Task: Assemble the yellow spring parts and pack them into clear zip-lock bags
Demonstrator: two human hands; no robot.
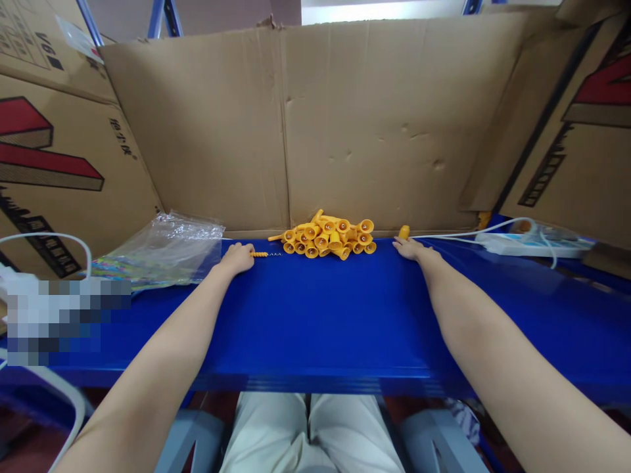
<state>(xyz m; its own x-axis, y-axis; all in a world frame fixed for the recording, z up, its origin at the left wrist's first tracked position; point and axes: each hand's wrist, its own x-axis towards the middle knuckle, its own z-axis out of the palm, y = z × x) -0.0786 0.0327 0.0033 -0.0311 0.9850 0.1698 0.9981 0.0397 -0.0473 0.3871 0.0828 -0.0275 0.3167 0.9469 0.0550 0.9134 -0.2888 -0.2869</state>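
Left of the yellow pile [328, 236], the left hand [238, 259] pinches a spiral rod [259, 255], while right of it I cannot tell whether the right hand [407, 248] grips a yellow piece [404, 232], and a careless inward sweep could scatter the pile.

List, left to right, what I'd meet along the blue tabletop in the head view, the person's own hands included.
Clear plastic bags, left hand, twisted yellow piece, heap of yellow funnel-ended pieces, right hand, white power strip.
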